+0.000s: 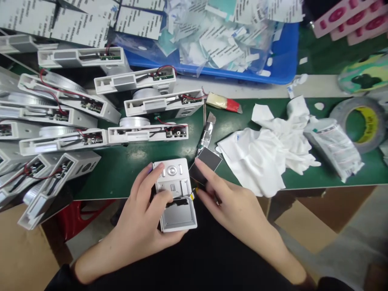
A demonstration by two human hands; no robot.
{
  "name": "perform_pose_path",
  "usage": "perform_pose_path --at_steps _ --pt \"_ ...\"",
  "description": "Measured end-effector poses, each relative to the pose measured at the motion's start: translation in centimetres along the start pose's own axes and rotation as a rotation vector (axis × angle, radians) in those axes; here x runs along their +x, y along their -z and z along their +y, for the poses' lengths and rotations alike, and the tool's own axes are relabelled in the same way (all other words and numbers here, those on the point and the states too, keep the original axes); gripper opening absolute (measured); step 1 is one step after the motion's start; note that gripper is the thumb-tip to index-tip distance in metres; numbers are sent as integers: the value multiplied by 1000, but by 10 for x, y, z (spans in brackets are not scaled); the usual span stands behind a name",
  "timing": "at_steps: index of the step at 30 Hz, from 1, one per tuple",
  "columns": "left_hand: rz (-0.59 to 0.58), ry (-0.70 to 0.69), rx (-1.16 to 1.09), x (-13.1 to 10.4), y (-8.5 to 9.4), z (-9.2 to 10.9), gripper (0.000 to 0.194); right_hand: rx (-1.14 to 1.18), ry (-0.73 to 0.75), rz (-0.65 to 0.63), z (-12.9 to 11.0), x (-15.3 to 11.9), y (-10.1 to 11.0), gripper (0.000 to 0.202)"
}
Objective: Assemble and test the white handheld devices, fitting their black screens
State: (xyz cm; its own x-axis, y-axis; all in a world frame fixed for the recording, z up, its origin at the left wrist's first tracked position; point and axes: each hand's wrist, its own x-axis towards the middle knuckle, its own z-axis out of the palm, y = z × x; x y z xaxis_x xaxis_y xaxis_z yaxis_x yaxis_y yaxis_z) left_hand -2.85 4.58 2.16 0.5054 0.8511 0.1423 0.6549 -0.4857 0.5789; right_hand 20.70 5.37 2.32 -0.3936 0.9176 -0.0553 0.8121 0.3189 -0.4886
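A silver device housing [179, 216] with round and oval buttons at its upper end lies at the front edge of the green table. My left hand [148, 206] is wrapped round its left side, with the fingers on its face and one pressed near its middle. Just to the right, my right hand [226, 198] holds a small dark screen panel [209, 160], tilted, between index finger and the fingers below. A short flex strip with a yellow part [193, 195] shows between the panel and the housing.
Many white housings [148, 133] with red wires stand at the left. Behind is a blue tray [279, 72] of liners and film. White cloths [257, 157], a tape roll [363, 121], a plastic packet [336, 147], a red-and-cream wrapped tool [222, 103] and a metal blade [207, 131] lie nearby.
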Motion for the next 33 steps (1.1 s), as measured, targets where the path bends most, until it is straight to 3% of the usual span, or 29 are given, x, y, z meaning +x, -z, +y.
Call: perform_pose_path --at_steps 3,8,16,24,29,33 --pt "14 25 7 -6 1 0 28 -105 117 -18 5 8 8 46" --pt "23 70 -4 -13 2 1 25 -172 302 -32 8 20 13 27" --pt "28 96 53 -18 -1 3 27 -289 413 297 -2 25 14 19" --pt "12 71 27 -33 -2 -2 47 -299 600 301 -27 41 13 22" --pt "22 91 -22 -39 -4 -2 59 -258 588 225 -35 45 8 25" --pt "56 121 -77 -41 -8 -1 42 38 359 207 -35 33 2 29"
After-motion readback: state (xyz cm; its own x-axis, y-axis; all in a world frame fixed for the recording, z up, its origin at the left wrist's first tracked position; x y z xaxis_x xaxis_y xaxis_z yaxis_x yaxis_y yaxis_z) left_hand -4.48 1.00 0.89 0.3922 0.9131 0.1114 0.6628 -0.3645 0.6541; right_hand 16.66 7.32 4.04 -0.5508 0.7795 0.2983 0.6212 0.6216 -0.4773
